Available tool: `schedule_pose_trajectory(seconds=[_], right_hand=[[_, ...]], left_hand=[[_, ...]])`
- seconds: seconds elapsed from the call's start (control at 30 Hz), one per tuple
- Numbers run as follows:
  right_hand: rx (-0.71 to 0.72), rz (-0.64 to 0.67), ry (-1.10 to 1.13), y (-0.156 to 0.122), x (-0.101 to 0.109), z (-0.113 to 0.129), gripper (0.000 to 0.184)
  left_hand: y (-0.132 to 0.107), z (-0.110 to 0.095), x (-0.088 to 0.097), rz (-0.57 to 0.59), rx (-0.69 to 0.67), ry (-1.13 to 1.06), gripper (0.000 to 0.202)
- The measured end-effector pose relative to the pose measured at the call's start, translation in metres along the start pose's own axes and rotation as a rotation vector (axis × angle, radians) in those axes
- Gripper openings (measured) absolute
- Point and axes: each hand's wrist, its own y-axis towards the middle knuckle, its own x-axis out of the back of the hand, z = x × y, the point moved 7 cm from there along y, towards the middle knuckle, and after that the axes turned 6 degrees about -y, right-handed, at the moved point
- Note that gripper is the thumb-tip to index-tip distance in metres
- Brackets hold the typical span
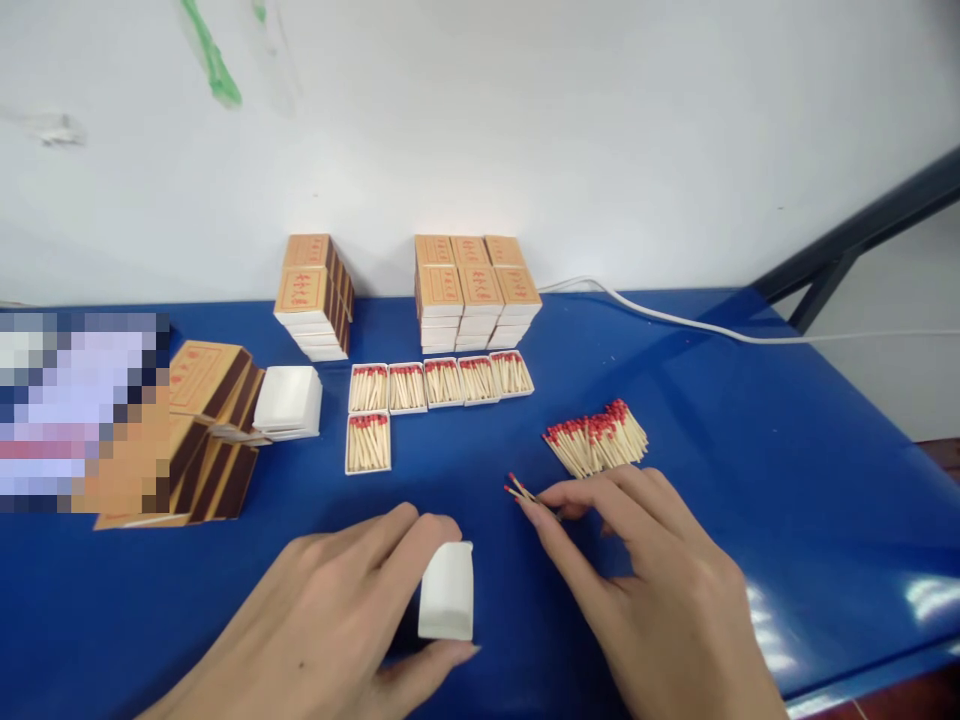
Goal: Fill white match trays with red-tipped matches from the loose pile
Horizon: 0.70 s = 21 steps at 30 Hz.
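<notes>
My left hand (pixel 337 600) is closed around a small white matchbox tray (pixel 448 592), its fingers at the far end and its thumb at the near end. No matches show inside that tray. My right hand (pixel 652 570) pinches a few red-tipped matches (pixel 521 488) between thumb and fingertips, to the right of the tray. Just beyond the right hand lies a heap of loose matches (pixel 600 440), heads pointing away from me. Ahead of my left hand stand a single match-filled tray (pixel 368 443) and a row of filled trays (pixel 444 383) behind it.
Stacked matchboxes stand near the wall, in a left stack (pixel 304 290) and a wider right block (pixel 478 290). White trays (pixel 287 400) are piled beside matchbox sleeves (pixel 210 380) at left. A white cable (pixel 675 322) crosses the blue table (pixel 720 420). Pixelation hides the far left.
</notes>
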Motion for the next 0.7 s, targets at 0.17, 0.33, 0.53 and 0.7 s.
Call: schedule_pose_trajectory(seconds=[0.17,0.33,0.53,0.7], right_hand=[[0.044,0.014,0.008,-0.001,-0.005,0.003,0.002],[0.022,0.032,0.019,0.001,-0.010,0.003,0.011],[-0.066,0.014,-0.025,0.008,-0.013,0.001,0.010],[-0.083,0.066,-0.037,0.014,-0.022,0.001,0.015]], left_hand=[[-0.001,0.001,0.001,-0.010,-0.004,-0.013,0.079],[0.000,0.001,-0.001,0.012,-0.011,-0.020,0.071],[0.001,0.004,0.000,0.007,-0.007,-0.003,0.070],[-0.003,0.002,0.001,-0.007,-0.019,0.013,0.072]])
